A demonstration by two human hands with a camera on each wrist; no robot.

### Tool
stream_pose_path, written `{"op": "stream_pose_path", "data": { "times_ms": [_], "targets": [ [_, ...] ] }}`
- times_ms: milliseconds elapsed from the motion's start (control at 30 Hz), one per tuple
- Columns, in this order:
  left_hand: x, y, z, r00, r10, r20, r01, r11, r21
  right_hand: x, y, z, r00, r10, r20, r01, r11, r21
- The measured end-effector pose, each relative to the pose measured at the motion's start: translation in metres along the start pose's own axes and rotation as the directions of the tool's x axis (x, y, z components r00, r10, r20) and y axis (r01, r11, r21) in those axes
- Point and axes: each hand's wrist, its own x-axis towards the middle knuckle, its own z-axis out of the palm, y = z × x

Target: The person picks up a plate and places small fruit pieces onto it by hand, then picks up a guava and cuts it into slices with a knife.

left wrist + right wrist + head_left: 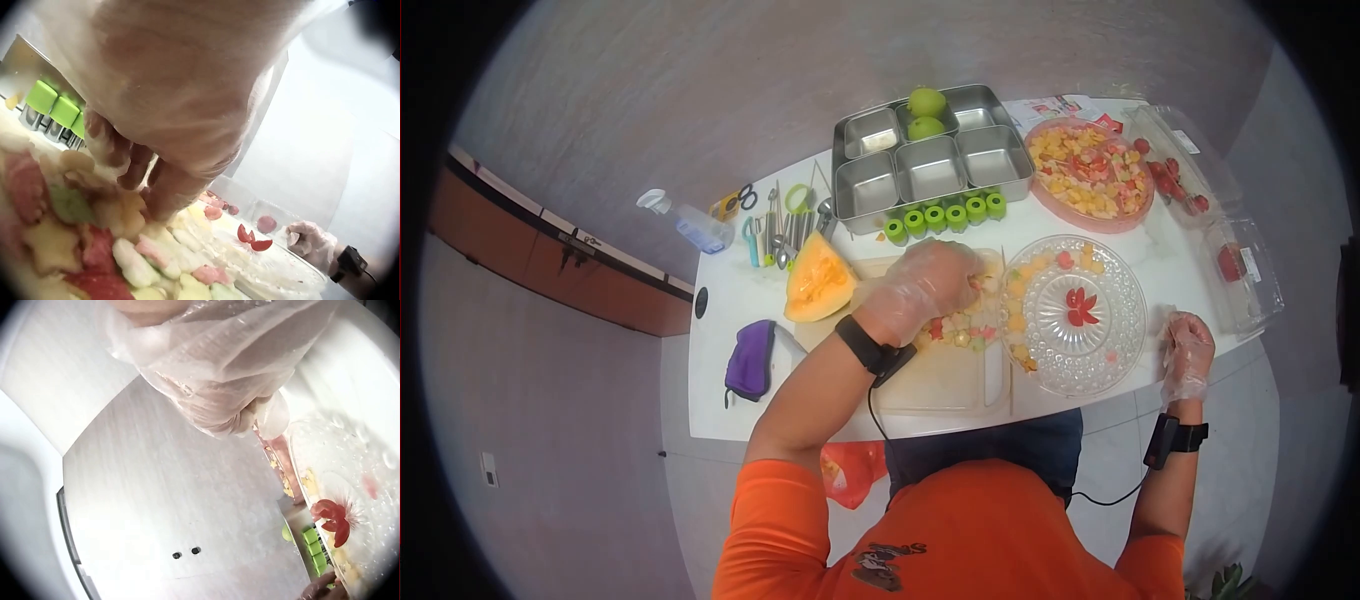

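My left hand (928,280), in a clear plastic glove, reaches down over the cutting board (940,395). Its bent fingers (164,194) are among small cut fruit pieces (131,265), pale, yellow, green and red, some star-shaped. Whether they pinch a piece, I cannot tell. To the right is a clear glass plate (1122,345) with fruit pieces along its left rim and red petal-shaped slices (1082,307) in the middle. My right hand (1188,350), also gloved, is beside the plate at the table's right side, fingers loosely curled, with nothing seen in it.
A melon wedge (820,278) lies left of the board. Behind stand a steel tray (860,215) with green fruit, green-topped cutters (935,218) and a pink dish (1090,222) of cut fruit. Clear plastic boxes (1255,290) are at right; tools (772,235) and a purple pouch (750,360) at left.
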Motion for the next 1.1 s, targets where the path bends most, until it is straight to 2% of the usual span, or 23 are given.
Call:
{"op": "stream_pose_path", "data": {
  "times_ms": [133, 200, 233, 300, 333, 367, 400, 433, 467, 500, 533, 567, 633, 667, 700, 767, 800, 867, 933, 967, 1000, 1033, 1100],
  "targets": [
    [0.005, 0.002, 0.005, 0.998, -0.027, 0.064, 0.028, 1.0, -0.009, -0.001, 0.003, -0.001, 1.0, -0.001, -0.006, 0.001, 1.0, -0.002],
    [0.001, 0.009, -0.004, 0.986, -0.125, 0.112, 0.132, 0.989, -0.062, -0.003, -0.001, 0.002, 1.0, 0.0, -0.015, 0.0, 1.0, -0.003],
    [-0.002, 0.006, -0.006, 0.986, -0.124, 0.109, 0.131, 0.989, -0.064, -0.005, -0.003, 0.003, 1.0, 0.008, -0.021, -0.008, 1.0, -0.005],
    [-0.009, 0.002, -0.012, 0.992, 0.014, -0.125, -0.021, 0.998, -0.055, -0.005, -0.005, 0.002, 1.0, 0.012, -0.014, -0.012, 1.0, -0.023],
    [-0.015, 0.002, -0.015, 0.992, 0.012, -0.128, -0.02, 0.998, -0.056, -0.005, -0.006, 0.002, 1.0, 0.021, -0.005, -0.021, 0.999, -0.036],
    [-0.028, 0.01, -0.025, 0.977, -0.141, -0.157, 0.054, 0.887, -0.459, -0.005, -0.005, 0.001, 1.0, 0.022, -0.001, -0.022, 0.999, -0.036],
    [-0.04, 0.017, -0.032, 0.947, -0.296, -0.122, 0.091, 0.615, -0.783, -0.004, -0.004, -0.001, 1.0, 0.013, 0.001, -0.013, 0.998, -0.057],
    [-0.051, 0.021, -0.032, 0.944, -0.305, -0.124, 0.096, 0.615, -0.783, -0.003, -0.003, -0.001, 1.0, 0.003, 0.006, -0.003, 0.997, -0.077],
    [-0.06, 0.025, -0.033, 0.935, -0.347, -0.071, 0.04, 0.301, -0.953, -0.002, -0.005, 0.0, 1.0, -0.001, 0.015, 0.002, 0.997, -0.071],
    [-0.069, 0.027, -0.031, 0.93, -0.368, -0.002, -0.024, -0.054, -0.998, -0.003, -0.008, -0.001, 0.999, 0.034, 0.008, -0.034, 0.996, -0.083],
    [-0.077, 0.027, -0.029, 0.927, -0.375, -0.005, -0.028, -0.055, -0.998, -0.004, -0.013, -0.001, 0.998, 0.068, -0.001, -0.068, 0.993, -0.096],
    [-0.084, 0.026, -0.026, 0.932, -0.361, 0.025, -0.019, -0.117, -0.993, -0.006, -0.019, -0.002, 0.998, 0.068, 0.004, -0.068, 0.993, -0.1],
    [-0.097, 0.027, -0.017, 0.937, -0.345, 0.057, -0.009, -0.187, -0.982, -0.009, -0.035, -0.006, 0.992, 0.077, 0.097, -0.067, 0.993, -0.1],
    [-0.102, 0.027, -0.012, 0.953, -0.299, 0.059, -0.029, -0.28, -0.959, -0.015, -0.046, -0.004, 0.992, 0.075, 0.1, -0.064, 0.992, -0.108],
    [-0.106, 0.03, -0.007, 0.968, -0.245, 0.058, -0.039, -0.376, -0.926, -0.028, -0.058, 0.001, 0.997, 0.034, 0.071, -0.021, 0.983, -0.183],
    [-0.112, 0.037, -0.005, 0.978, -0.19, 0.09, 0.001, -0.422, -0.906, -0.057, -0.077, 0.013, 1.0, -0.016, 0.027, 0.023, 0.963, -0.269],
    [-0.112, 0.044, -0.002, 0.984, -0.134, 0.119, 0.045, -0.458, -0.888, -0.073, -0.086, 0.019, 0.973, -0.148, 0.179, 0.197, 0.936, -0.293],
    [-0.11, 0.065, 0.012, 0.983, -0.111, 0.144, 0.08, -0.448, -0.89, -0.11, -0.106, 0.037, 0.834, -0.318, 0.451, 0.484, 0.815, -0.319],
    [-0.11, 0.088, 0.024, 0.982, -0.091, 0.165, 0.11, -0.433, -0.895, -0.138, -0.116, 0.061, 0.619, -0.347, 0.704, 0.707, 0.637, -0.307],
    [-0.11, 0.099, 0.028, 0.966, -0.091, 0.244, 0.189, -0.4, -0.897, -0.144, -0.109, 0.074, 0.498, -0.412, 0.763, 0.804, 0.55, -0.227],
    [-0.109, 0.106, 0.031, 0.941, -0.1, 0.322, 0.266, -0.365, -0.892, -0.148, -0.101, 0.084, 0.447, -0.45, 0.773, 0.844, 0.498, -0.198],
    [-0.109, 0.11, 0.033, 0.953, -0.054, 0.299, 0.253, -0.404, -0.879, -0.15, -0.092, 0.09, 0.392, -0.48, 0.785, 0.879, 0.448, -0.165],
    [-0.112, 0.11, 0.041, 0.955, -0.047, 0.294, 0.25, -0.408, -0.878, -0.149, -0.078, 0.091, 0.39, -0.452, 0.802, 0.888, 0.414, -0.199]
  ]
}}
